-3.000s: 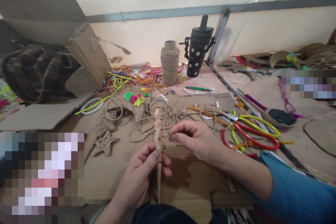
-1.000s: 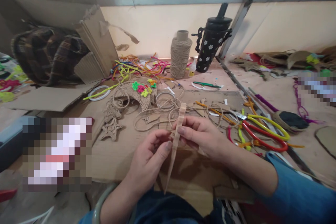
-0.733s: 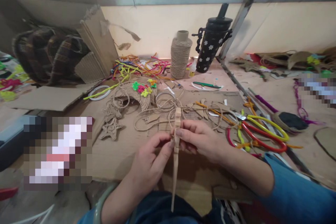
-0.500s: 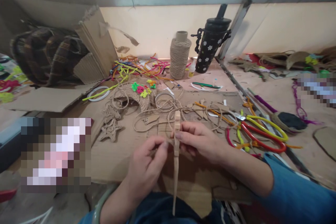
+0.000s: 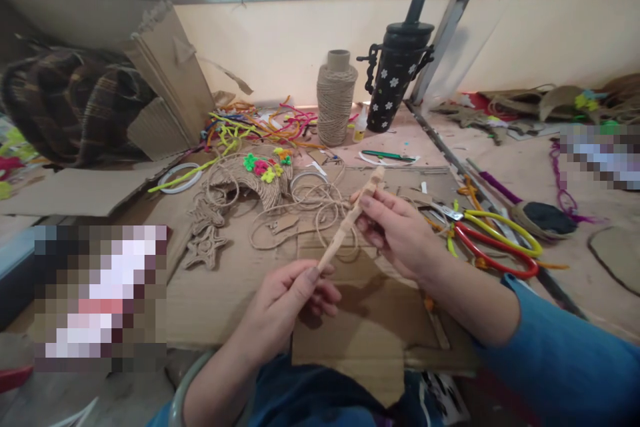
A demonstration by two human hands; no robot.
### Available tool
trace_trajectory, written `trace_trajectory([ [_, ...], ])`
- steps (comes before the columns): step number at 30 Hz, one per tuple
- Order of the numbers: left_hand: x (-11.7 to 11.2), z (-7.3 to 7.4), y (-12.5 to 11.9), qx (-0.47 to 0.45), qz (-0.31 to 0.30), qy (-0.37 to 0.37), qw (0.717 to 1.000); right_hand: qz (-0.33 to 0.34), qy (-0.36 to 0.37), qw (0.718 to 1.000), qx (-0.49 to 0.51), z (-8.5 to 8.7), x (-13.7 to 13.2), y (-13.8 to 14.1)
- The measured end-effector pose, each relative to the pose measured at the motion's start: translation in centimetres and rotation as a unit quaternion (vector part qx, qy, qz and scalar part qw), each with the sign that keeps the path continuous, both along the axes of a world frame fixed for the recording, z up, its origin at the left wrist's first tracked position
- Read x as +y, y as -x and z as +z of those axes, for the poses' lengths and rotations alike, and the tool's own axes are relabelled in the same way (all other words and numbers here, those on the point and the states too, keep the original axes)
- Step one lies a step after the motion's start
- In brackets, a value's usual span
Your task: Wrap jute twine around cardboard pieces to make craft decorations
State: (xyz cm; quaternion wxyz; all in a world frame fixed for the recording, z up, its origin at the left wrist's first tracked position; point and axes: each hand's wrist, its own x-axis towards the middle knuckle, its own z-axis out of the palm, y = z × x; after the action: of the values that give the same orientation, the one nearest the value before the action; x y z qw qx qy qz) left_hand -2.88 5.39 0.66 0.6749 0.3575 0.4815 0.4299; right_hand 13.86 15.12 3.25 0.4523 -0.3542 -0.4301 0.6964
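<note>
A slim pale tan strip (image 5: 344, 232), knobbly at its upper end, slants up and to the right between my hands; its exact kind is unclear. My left hand (image 5: 295, 293) pinches the lower end between thumb and fingers. Near the upper end, my right hand (image 5: 393, 227) grips it with the thumb on top. Behind it, loose jute twine (image 5: 320, 210) lies tangled on the cardboard (image 5: 235, 307). To the left are a twine-wrapped star (image 5: 206, 248) and a twine crescent (image 5: 250, 177) bearing bright little flowers (image 5: 263, 167).
Scissors (image 5: 500, 240) with red and yellow handles lie right of my right hand. At the back stand a twine spool (image 5: 337, 100), a small glue bottle (image 5: 360, 125) and a black flowered tumbler (image 5: 397, 80). Colourful pipe cleaners (image 5: 240, 128) sit beside an open cardboard box (image 5: 167, 80).
The strip has tilted from upright to a slant, its top moving right and up. My left hand has taken hold of its lower end. The view has shifted slightly.
</note>
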Motion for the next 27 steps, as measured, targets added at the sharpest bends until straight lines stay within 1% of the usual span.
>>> trace_trajectory([
  [2,0.0,-0.1,0.1,-0.004,0.014,-0.003,1.000,-0.044,-0.013,0.999,0.014,0.1,0.6,-0.3],
  [4,0.1,-0.1,0.1,-0.011,0.044,-0.010,0.999,-0.077,-0.031,0.996,0.022,0.2,1.1,-0.7],
  [7,0.1,-0.1,0.0,0.009,0.100,-0.031,0.994,-0.103,-0.059,0.993,0.026,0.2,1.5,-1.2],
  [9,0.0,-0.2,-0.1,0.042,0.113,-0.043,0.992,-0.107,-0.072,0.991,0.022,0.2,1.6,-1.4],
  [14,-0.2,-0.4,0.0,0.098,0.102,-0.068,0.988,-0.113,-0.079,0.990,0.017,0.4,1.6,-1.6],
  [18,-0.3,-0.3,0.1,0.111,0.107,-0.080,0.985,-0.109,-0.076,0.991,0.005,0.4,1.7,-1.8],
  [20,-0.3,-0.2,0.0,0.092,0.108,-0.090,0.986,-0.108,-0.074,0.991,-0.002,0.2,1.9,-1.9],
  [23,-0.4,0.1,0.0,0.036,0.106,-0.101,0.989,-0.103,-0.066,0.992,-0.013,0.0,2.1,-1.9],
  [27,-0.6,0.2,0.0,-0.013,0.084,-0.104,0.991,-0.096,-0.066,0.993,-0.029,-0.3,2.3,-1.9],
])
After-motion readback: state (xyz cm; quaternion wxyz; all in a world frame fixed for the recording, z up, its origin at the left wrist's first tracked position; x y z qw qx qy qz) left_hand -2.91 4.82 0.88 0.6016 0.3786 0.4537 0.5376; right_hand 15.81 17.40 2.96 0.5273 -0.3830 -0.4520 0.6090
